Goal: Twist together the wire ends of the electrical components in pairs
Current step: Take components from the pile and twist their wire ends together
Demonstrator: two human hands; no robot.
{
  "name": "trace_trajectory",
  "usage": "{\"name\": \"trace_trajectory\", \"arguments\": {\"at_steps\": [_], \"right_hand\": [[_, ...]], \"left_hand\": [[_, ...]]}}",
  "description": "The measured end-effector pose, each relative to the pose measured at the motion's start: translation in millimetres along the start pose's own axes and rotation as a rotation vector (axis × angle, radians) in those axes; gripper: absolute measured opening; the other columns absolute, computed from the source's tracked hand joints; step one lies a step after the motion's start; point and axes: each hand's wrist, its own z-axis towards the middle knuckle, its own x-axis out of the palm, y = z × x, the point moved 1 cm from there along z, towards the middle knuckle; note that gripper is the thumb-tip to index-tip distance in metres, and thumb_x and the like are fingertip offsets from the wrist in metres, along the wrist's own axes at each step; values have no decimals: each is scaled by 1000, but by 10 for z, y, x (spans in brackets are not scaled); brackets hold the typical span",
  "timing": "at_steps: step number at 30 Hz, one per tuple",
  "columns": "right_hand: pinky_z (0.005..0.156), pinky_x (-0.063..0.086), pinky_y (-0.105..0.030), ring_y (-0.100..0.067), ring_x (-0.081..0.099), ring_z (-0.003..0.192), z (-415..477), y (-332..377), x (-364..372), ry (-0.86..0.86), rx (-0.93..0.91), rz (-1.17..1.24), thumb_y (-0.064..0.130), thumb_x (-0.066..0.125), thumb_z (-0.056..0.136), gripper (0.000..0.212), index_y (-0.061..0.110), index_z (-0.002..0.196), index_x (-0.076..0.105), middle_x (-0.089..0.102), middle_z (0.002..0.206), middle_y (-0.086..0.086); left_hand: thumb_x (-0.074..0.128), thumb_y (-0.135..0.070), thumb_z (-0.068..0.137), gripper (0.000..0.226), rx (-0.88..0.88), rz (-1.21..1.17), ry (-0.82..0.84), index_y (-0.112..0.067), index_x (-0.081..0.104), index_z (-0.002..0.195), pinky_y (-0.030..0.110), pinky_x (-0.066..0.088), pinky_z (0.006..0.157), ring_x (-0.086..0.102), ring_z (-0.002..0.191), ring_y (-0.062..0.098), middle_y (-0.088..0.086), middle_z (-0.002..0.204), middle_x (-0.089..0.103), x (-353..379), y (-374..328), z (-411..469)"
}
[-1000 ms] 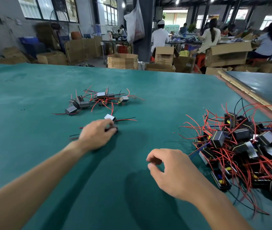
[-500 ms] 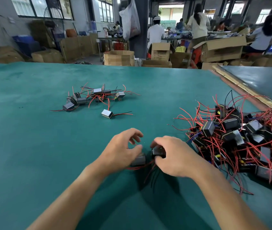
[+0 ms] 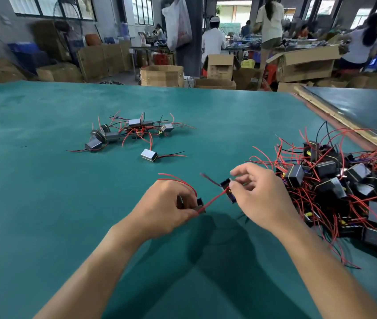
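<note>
My left hand (image 3: 166, 208) grips a small black component (image 3: 200, 204) just above the green table (image 3: 44, 203), with red wires arching over its knuckles. My right hand (image 3: 258, 199) pinches a second black component (image 3: 227, 187), lifted a little higher. A red wire (image 3: 215, 199) runs taut between the two components. A big heap of black components with red and black wires (image 3: 343, 187) lies to the right. A smaller cluster of components (image 3: 125, 132) sits further out on the left, and a single grey component (image 3: 149, 155) lies near it.
A wooden strip (image 3: 343, 125) marks the table's right edge, with another table beyond it. Cardboard boxes (image 3: 162, 74) stand past the far edge, and several people work at benches in the background.
My left hand pulled back from the far cluster toward me with a component. My right hand took up another. Both now hold them raised and apart, a red wire stretched between.
</note>
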Motion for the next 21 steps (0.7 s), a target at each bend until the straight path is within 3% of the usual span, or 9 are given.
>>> {"name": "trace_trajectory", "arguments": {"at_steps": [3, 5, 8, 11, 15, 18, 21], "right_hand": [[72, 57, -50, -25, 67, 66, 21, 21, -10, -26, 93, 164, 21, 56, 83, 10, 28, 87, 63, 69, 74, 4], [66, 58, -52, -29, 65, 61, 37, 1, -29, 24, 127, 166, 25, 49, 77, 17, 28, 85, 64, 69, 68, 2], [62, 52, -33, -23, 62, 64, -23, -14, 20, 251, 122, -137, 31, 51, 79, 12, 30, 80, 63, 66, 64, 9], [65, 43, -28, -23, 62, 79, -105, -10, 123, 402, 55, -466, 30, 54, 85, 11, 29, 76, 60, 68, 78, 7], [58, 41, -26, -22, 63, 73, -152, 26, 139, 431, 21, -473, 27, 53, 83, 11, 29, 75, 59, 68, 74, 5], [51, 35, -16, -2, 59, 64, -123, 41, 103, 410, 41, -434, 21, 52, 81, 14, 31, 85, 61, 67, 74, 12], [51, 39, -12, 1, 54, 55, -97, 52, 74, 431, 44, -275, 17, 54, 79, 22, 34, 88, 62, 66, 77, 18]], "left_hand": [[81, -20, 73, 11, -75, 166, -35, -24, 71, 69, 34, 52, 69, 58, 68, 4, -15, 70, 66, -25, 63, -3], [79, -30, 73, 12, -133, 205, -8, -28, 70, 67, 29, 52, 69, 58, 66, 1, -18, 66, 64, -26, 96, -20], [77, -41, 71, 15, -208, 144, -4, -30, 69, 67, 25, 51, 65, 58, 62, -1, -21, 62, 64, -33, 83, -24], [79, -43, 71, 19, -258, 89, -49, -30, 64, 73, 25, 49, 65, 60, 62, 2, -17, 63, 64, -51, 79, -10], [77, -38, 78, 19, -271, 30, -72, -31, 58, 79, 32, 52, 70, 61, 62, 11, -15, 65, 66, -66, 88, -17], [75, -37, 80, 16, -269, 17, -83, -32, 60, 84, 32, 53, 72, 62, 64, 10, -21, 63, 66, -69, 88, -14], [73, -38, 82, 11, -271, -6, -111, -32, 64, 80, 28, 52, 70, 62, 63, 7, -15, 66, 68, -81, 70, 6]]}}
